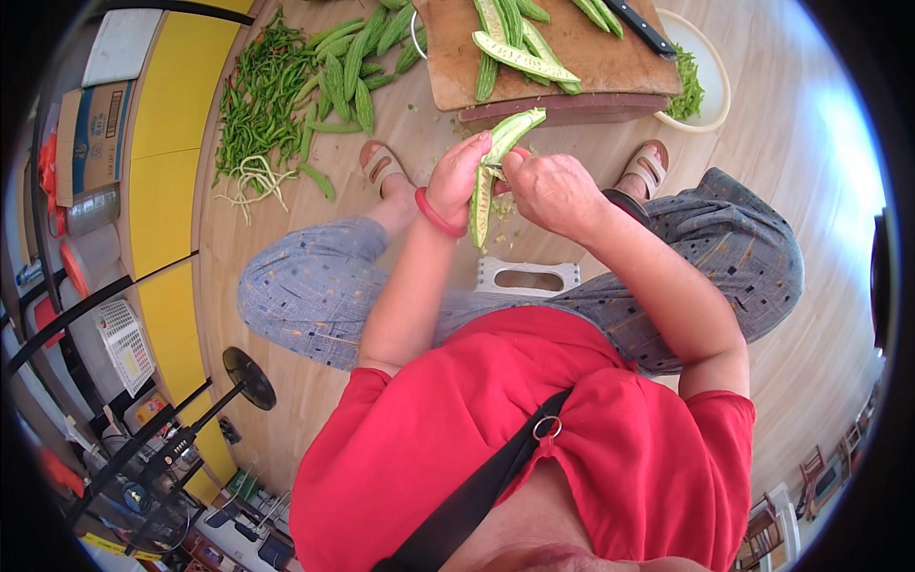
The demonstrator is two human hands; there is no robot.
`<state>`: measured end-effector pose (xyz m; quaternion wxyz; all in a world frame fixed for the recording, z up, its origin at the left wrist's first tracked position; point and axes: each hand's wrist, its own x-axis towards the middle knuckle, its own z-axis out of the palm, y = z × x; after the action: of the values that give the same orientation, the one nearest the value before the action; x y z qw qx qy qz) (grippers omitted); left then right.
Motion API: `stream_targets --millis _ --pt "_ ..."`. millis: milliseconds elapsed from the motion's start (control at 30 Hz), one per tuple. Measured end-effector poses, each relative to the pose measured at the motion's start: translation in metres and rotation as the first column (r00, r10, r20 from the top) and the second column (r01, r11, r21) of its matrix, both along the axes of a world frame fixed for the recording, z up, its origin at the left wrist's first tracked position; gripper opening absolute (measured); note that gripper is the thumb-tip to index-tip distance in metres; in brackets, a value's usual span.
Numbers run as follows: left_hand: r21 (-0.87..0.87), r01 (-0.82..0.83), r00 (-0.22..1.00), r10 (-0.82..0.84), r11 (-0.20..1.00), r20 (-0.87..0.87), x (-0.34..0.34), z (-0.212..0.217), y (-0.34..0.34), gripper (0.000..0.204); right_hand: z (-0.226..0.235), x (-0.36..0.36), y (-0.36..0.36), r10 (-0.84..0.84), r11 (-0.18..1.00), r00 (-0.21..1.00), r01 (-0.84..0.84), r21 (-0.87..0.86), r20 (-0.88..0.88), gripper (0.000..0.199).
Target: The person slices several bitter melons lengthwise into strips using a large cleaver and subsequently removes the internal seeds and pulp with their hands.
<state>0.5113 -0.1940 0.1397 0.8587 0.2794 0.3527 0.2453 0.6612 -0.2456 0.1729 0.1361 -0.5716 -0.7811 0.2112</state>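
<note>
Between my knees, my left hand (457,181) is closed round a halved bitter melon (515,133), its pale hollow side turned up. The lower part of the half still has seeds and pith in it. My right hand (558,194) is closed, its fingers pressed against the middle of the melon half. A small metal glint shows at those fingertips, most likely a small tool, but the hand hides its kind. Just beyond, several cut bitter melon halves (524,59) lie on a thick wooden cutting board (453,62).
A black-handled knife (643,27) rests on the board's right. Beside it stands a white bowl (717,105) with green slices. Whole bitter melons (353,76), green peppers (262,105) and pale long beans (255,183) lie on the floor at left. A white stool (488,276) is under me.
</note>
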Motion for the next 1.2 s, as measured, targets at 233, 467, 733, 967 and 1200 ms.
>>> stream_targets --millis 233,467,733,967,1200 --pt "-0.059 0.071 0.997 -0.073 0.996 -0.032 -0.003 0.003 0.002 0.038 -0.008 0.001 -0.004 0.077 0.997 0.997 -0.076 0.034 -0.029 0.007" --pt "-0.062 0.105 0.991 -0.1 0.993 0.086 -0.004 -0.006 0.008 0.043 -0.013 -0.004 -0.008 0.079 0.996 0.995 -0.078 0.037 -0.054 0.004" --pt "-0.149 0.097 0.982 -0.071 0.984 0.173 -0.007 -0.018 0.013 0.042 -0.013 -0.007 -0.009 0.067 0.996 0.997 -0.064 0.058 -0.036 0.006" --pt "-0.202 -0.054 0.963 0.104 0.978 0.25 0.003 0.004 0.011 0.041 -0.011 -0.005 0.002 -0.148 0.988 0.987 0.151 0.033 -0.064 0.009" --pt "0.019 -0.16 0.981 0.156 0.987 0.115 0.008 -0.006 0.001 0.04 -0.017 -0.01 0.006 -0.332 0.927 0.918 0.274 -0.258 -0.217 0.024"
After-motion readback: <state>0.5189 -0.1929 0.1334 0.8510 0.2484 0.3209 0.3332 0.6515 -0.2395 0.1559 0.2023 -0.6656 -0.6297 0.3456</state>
